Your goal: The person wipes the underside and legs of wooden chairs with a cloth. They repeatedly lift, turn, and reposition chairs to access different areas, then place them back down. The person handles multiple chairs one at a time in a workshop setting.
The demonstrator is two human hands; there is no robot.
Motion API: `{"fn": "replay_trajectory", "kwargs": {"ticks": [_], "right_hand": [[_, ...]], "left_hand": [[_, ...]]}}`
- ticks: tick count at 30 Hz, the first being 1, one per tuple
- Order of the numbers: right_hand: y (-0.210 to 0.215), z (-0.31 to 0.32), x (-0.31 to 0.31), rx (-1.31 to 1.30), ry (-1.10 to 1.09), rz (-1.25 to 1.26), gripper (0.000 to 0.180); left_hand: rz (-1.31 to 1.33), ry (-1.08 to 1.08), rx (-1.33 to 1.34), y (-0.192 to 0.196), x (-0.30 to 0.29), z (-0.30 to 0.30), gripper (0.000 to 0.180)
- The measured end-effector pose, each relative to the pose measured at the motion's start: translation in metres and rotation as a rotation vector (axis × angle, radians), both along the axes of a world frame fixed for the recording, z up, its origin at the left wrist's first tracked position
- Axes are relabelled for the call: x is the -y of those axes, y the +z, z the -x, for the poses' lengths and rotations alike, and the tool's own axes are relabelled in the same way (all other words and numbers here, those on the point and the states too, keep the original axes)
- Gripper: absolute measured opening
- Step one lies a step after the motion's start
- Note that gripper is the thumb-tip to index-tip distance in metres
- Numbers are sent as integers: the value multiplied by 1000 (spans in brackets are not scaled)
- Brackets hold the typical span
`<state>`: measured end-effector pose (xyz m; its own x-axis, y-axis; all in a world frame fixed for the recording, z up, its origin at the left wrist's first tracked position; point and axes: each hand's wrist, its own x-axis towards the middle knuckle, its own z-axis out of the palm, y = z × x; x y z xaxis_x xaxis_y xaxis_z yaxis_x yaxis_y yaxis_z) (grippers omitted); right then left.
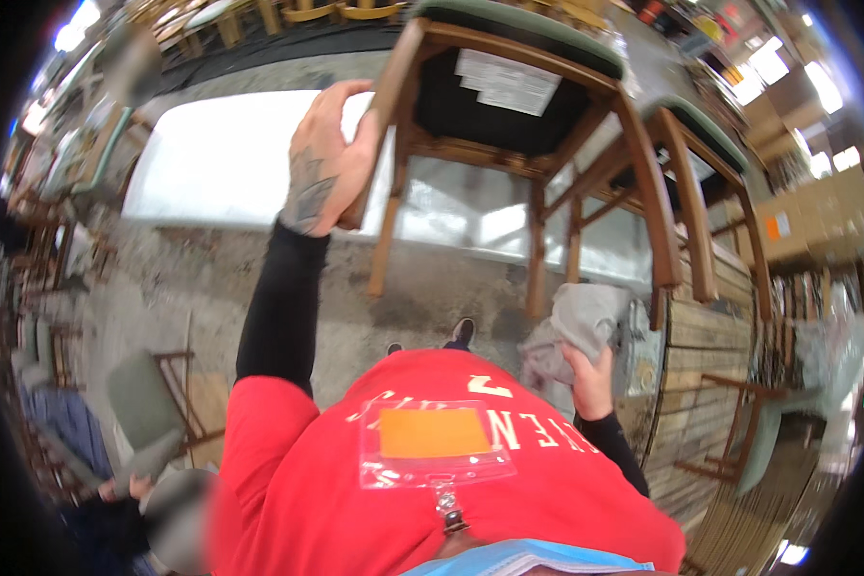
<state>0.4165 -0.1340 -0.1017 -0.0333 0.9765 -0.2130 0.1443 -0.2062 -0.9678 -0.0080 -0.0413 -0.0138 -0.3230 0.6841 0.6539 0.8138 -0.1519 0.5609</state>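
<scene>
My left hand (328, 158) is raised and grips the front leg of a wooden chair (509, 144) with a green padded seat, which is lifted off the floor and tilted so its dark underside faces me. A white label is stuck on that underside. My right hand (590, 379) is shut on a crumpled grey cloth (576, 331), held low near the chair's rear legs. I wear a red shirt with a clear badge holder and black sleeves.
A white sheet (221, 158) lies on the concrete floor ahead. A slatted wooden round table (701, 384) stands at right, with more green-seated chairs (149, 413) at lower left and right. Another person's hands (125, 488) show at lower left. Cardboard boxes (806, 226) sit at far right.
</scene>
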Motion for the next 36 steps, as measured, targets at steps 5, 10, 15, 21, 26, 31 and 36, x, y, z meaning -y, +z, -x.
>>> {"fn": "replay_trajectory", "kwargs": {"ticks": [5,10,15,21,26,31,36], "right_hand": [[38,120,-56,-246,476,-358,43],[63,260,-128,244,837,-1459,56],[59,331,-197,-75,1163,-1624,64],[52,372,-421,29,1007,-1036,31],[77,381,-423,16,853,-1184,46],[59,338,-202,-239,1224,-1338,33],[67,340,-180,-330,1205,-1435,25]], "left_hand": [[-215,-198,807,-9,46,-7,34],[-268,25,1175,-49,98,-7,33],[-264,248,1163,-93,157,-27,35],[-95,181,1171,-68,184,-72,36],[-140,295,1056,-53,179,-92,36],[-343,439,632,-39,141,-78,42],[-353,347,154,0,87,-45,58]]}}
